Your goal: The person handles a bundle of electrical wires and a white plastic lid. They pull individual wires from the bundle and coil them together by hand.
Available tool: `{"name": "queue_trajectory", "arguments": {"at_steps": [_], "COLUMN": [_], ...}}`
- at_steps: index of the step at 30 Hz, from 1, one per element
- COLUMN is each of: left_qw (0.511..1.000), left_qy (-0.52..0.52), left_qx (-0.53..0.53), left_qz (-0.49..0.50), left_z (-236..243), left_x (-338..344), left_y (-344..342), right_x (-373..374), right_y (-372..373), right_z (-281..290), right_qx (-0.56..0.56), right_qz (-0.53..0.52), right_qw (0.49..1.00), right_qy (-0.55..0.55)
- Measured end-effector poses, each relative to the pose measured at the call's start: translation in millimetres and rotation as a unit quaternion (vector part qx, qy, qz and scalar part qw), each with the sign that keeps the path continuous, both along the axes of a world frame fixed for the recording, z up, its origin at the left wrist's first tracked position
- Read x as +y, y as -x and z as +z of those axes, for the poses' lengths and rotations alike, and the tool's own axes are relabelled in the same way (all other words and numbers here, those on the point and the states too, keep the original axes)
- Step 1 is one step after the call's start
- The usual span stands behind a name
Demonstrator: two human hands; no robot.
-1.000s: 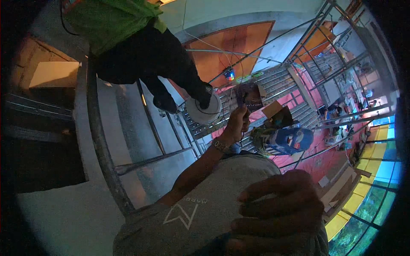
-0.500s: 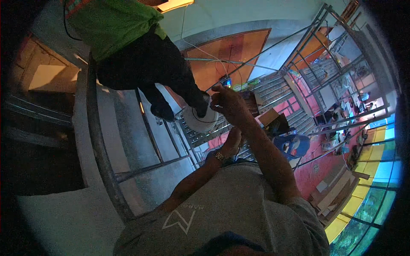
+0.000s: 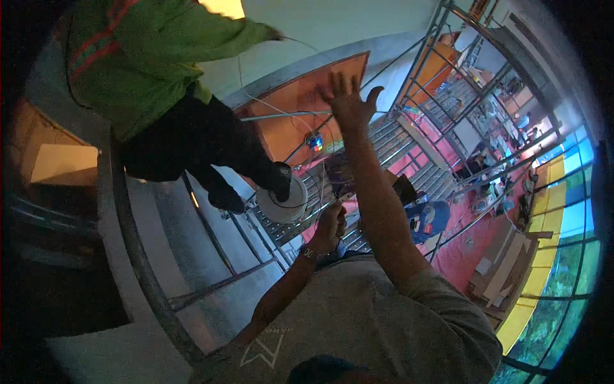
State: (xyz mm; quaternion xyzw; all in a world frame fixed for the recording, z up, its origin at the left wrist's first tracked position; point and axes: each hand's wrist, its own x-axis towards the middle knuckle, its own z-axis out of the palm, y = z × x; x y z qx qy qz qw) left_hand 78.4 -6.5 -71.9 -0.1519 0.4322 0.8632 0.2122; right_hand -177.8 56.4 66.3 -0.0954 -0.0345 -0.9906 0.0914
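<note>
My right hand is raised ahead with fingers spread and nothing in it. Below and to its left, my left hand is closed near my chest, a wristwatch on that arm. A thin pale cord runs close above the left fist, but whether the fist grips it cannot be told. Left of the hands, a person in a green jacket and dark trousers stands with one foot on a white round bucket. That person's arm reaches right, a hand near a thin line by the wall.
A metal scaffold rail curves down the left side. Slatted metal decking extends ahead under scaffold poles. An orange-brown panel leans by the wall. A blue bag-like thing lies right of my forearm; boards lie on the reddish floor.
My right hand has risen away from my left and opened wide. My left hand has lifted slightly, still closed. The view has shifted, and the other person's outstretched arm now shows.
</note>
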Motion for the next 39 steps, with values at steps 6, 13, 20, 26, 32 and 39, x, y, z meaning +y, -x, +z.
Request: {"name": "queue_trajectory", "arguments": {"at_steps": [6, 13, 20, 26, 32, 39], "left_qw": [0.998, 0.994, 0.997, 0.981, 0.976, 0.969], "left_qy": [-0.039, -0.057, -0.006, -0.042, -0.076, 0.019], "left_qx": [-0.031, -0.061, -0.041, -0.140, -0.160, -0.124], "left_qz": [0.026, 0.075, 0.064, 0.124, 0.130, 0.214], "left_z": [-24, -44, -78, -74, -64, -62], "left_x": [-12, -24, -53, -74, -87, -118], "left_y": [0, 5, -25, -44, -44, -50], "right_x": [73, 57, -97, -121, -30, 131], "right_y": [29, 50, -43, 28, 174, 134], "right_z": [-4, -200, -137, -110, -108, -156], "right_qx": [0.026, -0.265, -0.181, 0.024, 0.163, 0.010], "right_qz": [-0.027, 0.339, 0.345, 0.219, 0.210, -0.089], "right_qw": [0.999, 0.858, 0.918, 0.972, 0.882, 0.963], "right_qy": [0.008, 0.280, -0.068, 0.085, 0.389, 0.255]}}
